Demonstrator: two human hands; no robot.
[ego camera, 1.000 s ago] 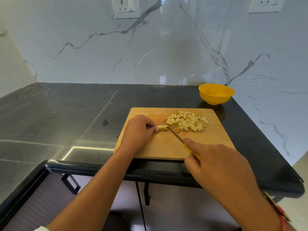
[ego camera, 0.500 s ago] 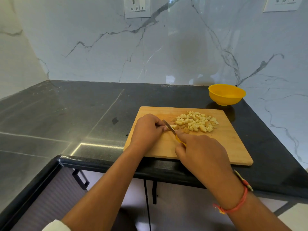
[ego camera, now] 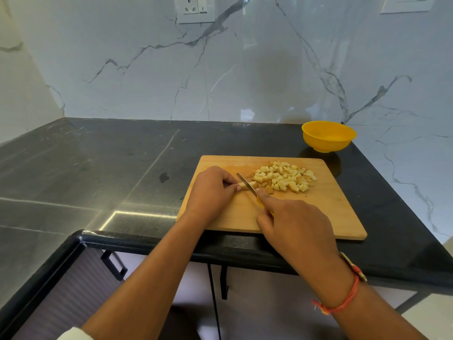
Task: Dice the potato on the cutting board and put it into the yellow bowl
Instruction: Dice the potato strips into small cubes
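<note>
**A:** Where's the potato now?

**B:** An uncut potato strip [ego camera: 252, 185] lies on the cutting board [ego camera: 331, 212]. Its long axis runs left to right. One end is pinched under the fingertips of the left hand [ego camera: 210, 192], and the free end points at the diced pile [ego camera: 284, 176] just beside it.

**A:** And the knife?

**B:** The knife [ego camera: 244, 180] crosses the strip near that free end, with the blade angled from near-right to far-left. The right hand [ego camera: 296, 229] is wrapped round its yellow handle, forefinger stretched toward the blade.

**A:** Which hand is nearer?

**B:** The left, since it touches the strip. The right reaches it only through the blade. I'd judge the cuts must step leftward toward those fingertips, so there's little room.

**A:** The bowl?

**B:** The yellow bowl [ego camera: 328, 136] stands on the dark surface [ego camera: 98, 168] beyond the board's far right corner, apart from the board. I can see nothing inside it.
</note>
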